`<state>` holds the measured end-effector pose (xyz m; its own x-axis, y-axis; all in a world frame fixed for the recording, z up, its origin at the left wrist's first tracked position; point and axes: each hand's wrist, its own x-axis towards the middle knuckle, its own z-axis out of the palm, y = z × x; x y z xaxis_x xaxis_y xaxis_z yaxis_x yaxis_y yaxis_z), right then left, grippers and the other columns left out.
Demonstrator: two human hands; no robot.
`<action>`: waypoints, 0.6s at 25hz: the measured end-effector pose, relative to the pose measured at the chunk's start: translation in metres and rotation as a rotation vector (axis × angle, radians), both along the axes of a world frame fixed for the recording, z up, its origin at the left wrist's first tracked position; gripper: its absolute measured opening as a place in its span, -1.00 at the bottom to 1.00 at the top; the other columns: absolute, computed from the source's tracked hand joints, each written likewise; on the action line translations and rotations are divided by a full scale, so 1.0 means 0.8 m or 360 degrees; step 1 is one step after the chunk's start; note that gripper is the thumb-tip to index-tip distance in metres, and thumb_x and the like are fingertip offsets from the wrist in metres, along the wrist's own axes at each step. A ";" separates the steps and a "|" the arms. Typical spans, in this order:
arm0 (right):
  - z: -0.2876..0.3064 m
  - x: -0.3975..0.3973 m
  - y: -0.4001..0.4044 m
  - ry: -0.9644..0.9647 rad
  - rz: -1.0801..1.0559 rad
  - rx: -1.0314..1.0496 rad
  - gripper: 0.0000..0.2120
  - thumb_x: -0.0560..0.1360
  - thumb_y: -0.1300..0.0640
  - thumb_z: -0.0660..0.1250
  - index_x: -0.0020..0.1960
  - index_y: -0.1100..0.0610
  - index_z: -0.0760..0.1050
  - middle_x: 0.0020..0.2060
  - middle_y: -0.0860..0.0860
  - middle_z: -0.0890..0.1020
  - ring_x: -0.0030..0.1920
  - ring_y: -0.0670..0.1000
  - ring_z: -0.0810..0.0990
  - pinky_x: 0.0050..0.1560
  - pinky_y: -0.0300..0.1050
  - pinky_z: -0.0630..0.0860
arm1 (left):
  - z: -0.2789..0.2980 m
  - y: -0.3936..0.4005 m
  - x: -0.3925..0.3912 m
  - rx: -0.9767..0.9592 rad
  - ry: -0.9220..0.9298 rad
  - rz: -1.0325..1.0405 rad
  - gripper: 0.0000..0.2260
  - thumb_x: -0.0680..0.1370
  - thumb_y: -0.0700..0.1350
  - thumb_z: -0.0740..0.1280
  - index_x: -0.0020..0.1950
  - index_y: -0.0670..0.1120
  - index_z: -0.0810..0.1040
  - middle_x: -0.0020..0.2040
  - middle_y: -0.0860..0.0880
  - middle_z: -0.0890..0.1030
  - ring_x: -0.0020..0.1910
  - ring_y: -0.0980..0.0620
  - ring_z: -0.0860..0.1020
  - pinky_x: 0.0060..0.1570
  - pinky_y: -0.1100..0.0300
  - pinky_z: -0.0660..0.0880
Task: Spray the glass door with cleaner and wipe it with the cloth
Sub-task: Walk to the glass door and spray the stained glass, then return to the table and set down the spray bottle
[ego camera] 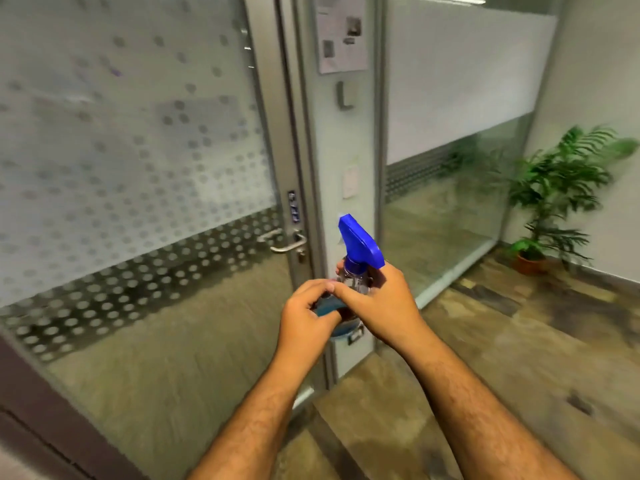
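Both hands meet in front of the person, mid-frame. The right hand (375, 299) is wrapped round the neck and upper body of the bottle (353, 271); the left hand (308, 311) is curled against its lower body, where blue liquid shows. The bottle's long axis runs roughly upright, blue trigger head on top, nozzle tipped up and to the left. The door (138, 150) stands left of the hands and a little farther off, its frosted dotted glass filling that side, its handle (285, 242) just left of the bottle. The nozzle already leans doorward; a swing left should bring it square to the glass. No cloth in sight. A plant (554, 195) stands far right.
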<state>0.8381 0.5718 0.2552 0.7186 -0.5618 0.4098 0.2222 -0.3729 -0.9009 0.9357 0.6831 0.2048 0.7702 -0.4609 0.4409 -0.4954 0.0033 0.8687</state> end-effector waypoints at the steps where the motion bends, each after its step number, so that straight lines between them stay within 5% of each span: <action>1: -0.009 -0.037 -0.025 0.0014 -0.0065 -0.0022 -0.75 0.35 0.11 0.61 -0.05 -0.08 0.62 -0.09 -0.06 0.76 -0.04 -0.02 0.76 0.05 -0.08 0.67 | -0.005 -0.027 -0.033 0.0035 0.0010 -0.0060 -0.51 0.34 -0.48 0.46 0.08 0.02 0.76 0.07 0.03 0.76 0.06 0.21 0.71 0.09 0.38 0.56; 6: -0.047 -0.205 -0.127 0.0099 -0.0391 0.0011 -0.61 0.30 0.09 0.57 -0.01 -0.31 0.59 -0.01 -0.09 0.74 0.01 -0.14 0.74 0.05 -0.22 0.63 | -0.020 -0.152 -0.177 0.0162 0.0140 -0.0445 -0.51 0.38 -0.44 0.53 0.04 0.15 0.75 0.01 0.13 0.78 0.01 0.28 0.71 -0.03 0.43 0.57; 9: -0.064 -0.303 -0.179 0.0171 -0.0714 -0.0017 -0.54 0.29 0.03 0.59 0.02 -0.42 0.54 0.00 -0.20 0.70 0.03 -0.29 0.67 -0.02 -0.44 0.51 | -0.031 -0.226 -0.257 0.0231 0.0172 -0.0660 -0.60 0.40 -0.39 0.56 0.17 -0.05 0.78 0.10 0.04 0.79 0.12 0.10 0.73 0.14 0.21 0.63; 11: -0.077 -0.367 -0.209 0.0237 -0.0921 -0.0009 -0.54 0.30 0.03 0.64 0.04 -0.32 0.52 -0.08 -0.35 0.68 0.02 -0.43 0.61 -0.08 -0.52 0.46 | -0.042 -0.274 -0.307 0.0300 0.0162 -0.0805 -0.59 0.40 -0.38 0.59 0.23 -0.15 0.75 0.15 -0.05 0.78 0.12 0.10 0.71 0.17 0.26 0.61; 13: -0.091 -0.427 -0.233 0.0326 -0.1086 0.0062 -0.54 0.33 0.06 0.68 -0.01 -0.31 0.51 -0.11 -0.39 0.68 0.00 -0.38 0.64 -0.06 -0.40 0.54 | -0.055 -0.316 -0.359 0.0364 0.0148 -0.0951 -0.57 0.39 -0.38 0.59 0.25 -0.16 0.75 0.17 -0.05 0.77 0.13 0.11 0.71 0.16 0.33 0.59; 15: -0.102 -0.477 -0.255 0.0440 -0.1260 0.0105 -0.57 0.34 0.02 0.69 0.04 -0.26 0.54 -0.10 -0.23 0.71 -0.05 -0.18 0.72 0.01 -0.07 0.68 | -0.069 -0.355 -0.404 0.0431 0.0142 -0.1103 -0.55 0.38 -0.39 0.59 0.25 -0.14 0.75 0.17 -0.03 0.77 0.16 0.07 0.72 0.19 0.22 0.61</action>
<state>0.4564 0.3681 0.1732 0.1720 -0.9590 0.2254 -0.3147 -0.2703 -0.9099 0.6122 0.3989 0.1496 0.2916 -0.9369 0.1926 -0.3849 0.0694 0.9203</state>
